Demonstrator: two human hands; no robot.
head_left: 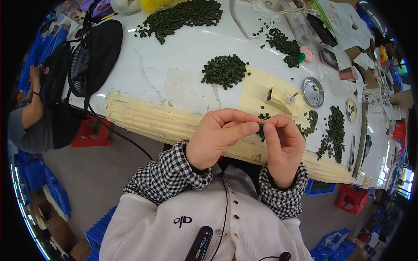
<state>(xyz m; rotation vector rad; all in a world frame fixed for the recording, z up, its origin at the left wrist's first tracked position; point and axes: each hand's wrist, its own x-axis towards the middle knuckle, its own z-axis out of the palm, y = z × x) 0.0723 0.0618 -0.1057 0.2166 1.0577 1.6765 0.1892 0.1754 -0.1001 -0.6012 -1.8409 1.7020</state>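
My left hand [223, 135] and my right hand [285, 148] meet above the table's taped front edge, thumbs and index fingertips pinched together. Whatever lies between the fingertips is too small to make out. Just behind the fingers is a little cluster of small dark green round pieces [263, 116], partly hidden by them. Beyond it stands a block wrapped in yellow tape [283, 101] with a short peg on top. A larger heap of the green pieces [224, 71] lies farther back, left of the block.
More green pieces [187, 17] are heaped at the back, with another pile [334, 132] at right near metal tweezers [353, 152]. A round metal lid [313, 92] lies beside the block. At left are a black bag [104, 56], a cable, and another person's arm [32, 104].
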